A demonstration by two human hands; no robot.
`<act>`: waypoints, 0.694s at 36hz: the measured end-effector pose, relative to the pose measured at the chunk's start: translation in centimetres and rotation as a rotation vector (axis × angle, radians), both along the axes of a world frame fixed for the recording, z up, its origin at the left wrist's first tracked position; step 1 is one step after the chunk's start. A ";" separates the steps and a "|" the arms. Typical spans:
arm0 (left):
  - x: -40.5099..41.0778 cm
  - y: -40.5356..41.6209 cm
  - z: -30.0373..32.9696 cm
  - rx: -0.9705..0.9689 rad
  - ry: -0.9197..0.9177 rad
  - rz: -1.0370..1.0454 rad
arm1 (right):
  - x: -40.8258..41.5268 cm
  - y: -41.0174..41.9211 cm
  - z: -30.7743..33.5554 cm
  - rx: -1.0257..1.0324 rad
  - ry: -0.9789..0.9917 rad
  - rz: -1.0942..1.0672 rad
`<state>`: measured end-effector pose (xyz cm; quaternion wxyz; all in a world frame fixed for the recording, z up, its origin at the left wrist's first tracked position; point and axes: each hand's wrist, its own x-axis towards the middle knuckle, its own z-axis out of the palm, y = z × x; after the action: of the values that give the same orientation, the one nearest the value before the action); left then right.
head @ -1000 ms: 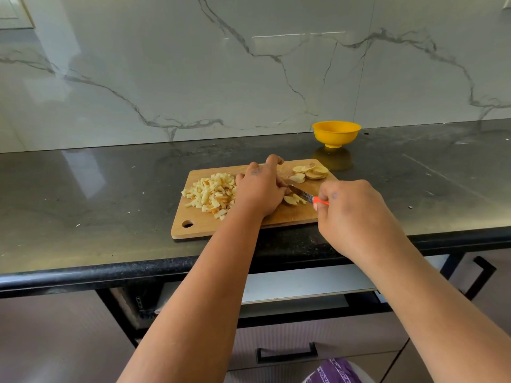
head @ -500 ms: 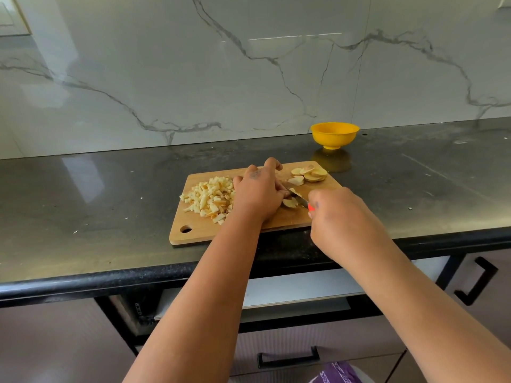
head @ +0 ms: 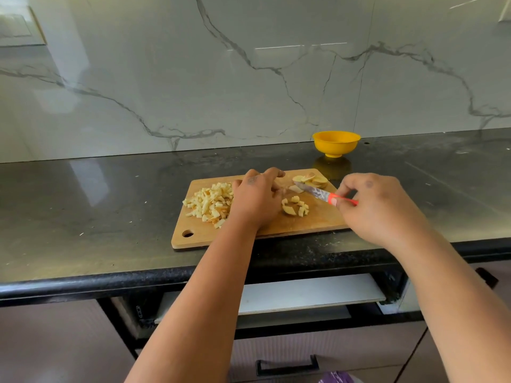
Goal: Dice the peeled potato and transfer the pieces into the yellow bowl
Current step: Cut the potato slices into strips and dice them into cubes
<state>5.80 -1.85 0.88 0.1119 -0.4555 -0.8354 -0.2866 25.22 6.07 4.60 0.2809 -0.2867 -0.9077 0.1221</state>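
Your right hand [head: 378, 208] pinches the red-handled knife [head: 322, 194], blade pointing up-left toward the pale uncut potato slices [head: 311, 180] at frame centre; your left hand [head: 255, 197], fingers curled, lies just left of them on the wooden board [head: 318, 221].

Before me the dark tabletop [head: 96, 205] meets a veined marble wall [head: 166, 78], with a black-handled drawer [head: 287, 364] below its edge.
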 end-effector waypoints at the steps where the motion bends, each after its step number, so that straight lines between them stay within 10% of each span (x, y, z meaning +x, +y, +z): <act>1: 0.1 -0.2 0.1 0.024 -0.008 -0.001 | -0.1 0.0 -0.1 -0.013 -0.013 0.005; 25: 1.5 -2.5 -0.9 0.009 0.026 -0.016 | 1.3 -4.0 0.8 0.050 -0.266 0.047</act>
<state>7.31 -4.35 -0.04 0.1228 -0.4652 -0.8289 -0.2853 26.55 2.03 5.44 0.1620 -0.2720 -0.9462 0.0667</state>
